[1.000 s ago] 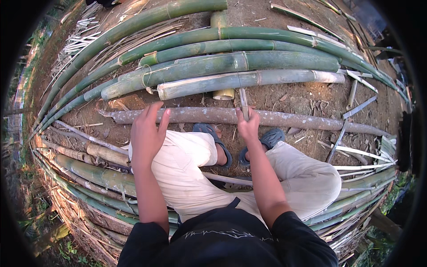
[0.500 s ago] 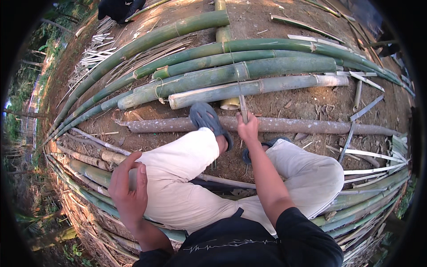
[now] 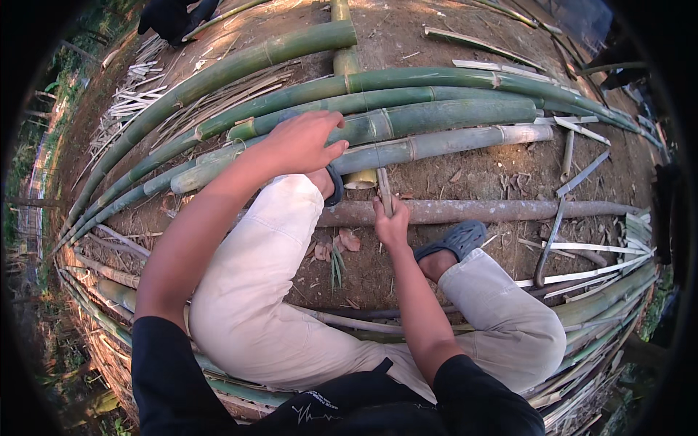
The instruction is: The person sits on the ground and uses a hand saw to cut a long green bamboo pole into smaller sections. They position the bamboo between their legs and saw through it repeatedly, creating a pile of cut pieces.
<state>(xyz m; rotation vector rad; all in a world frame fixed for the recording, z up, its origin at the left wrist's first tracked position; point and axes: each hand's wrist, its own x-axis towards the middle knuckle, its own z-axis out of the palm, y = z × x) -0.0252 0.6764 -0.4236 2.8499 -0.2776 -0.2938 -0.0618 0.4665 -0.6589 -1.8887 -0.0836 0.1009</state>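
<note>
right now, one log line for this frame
left hand on pale green bamboo pole | right hand gripping blade tool | grey pole underneath

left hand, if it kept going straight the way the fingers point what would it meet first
Probably the pale green bamboo pole: the left hand hovers with its fingertips at or just above it, pointing along it to the right. Depth is unclear.

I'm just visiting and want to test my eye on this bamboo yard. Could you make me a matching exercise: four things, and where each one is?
Things:
1. left hand
2. right hand
3. grey sandal
4. brown pole

Places:
A. lying on the dirt crosswise, in front of the knees
B. reaching over the pale green bamboo stem
C. on the foot right of the right hand
D. gripping a thin upright handle

Pairs: 1-B, 2-D, 3-C, 4-A
</note>
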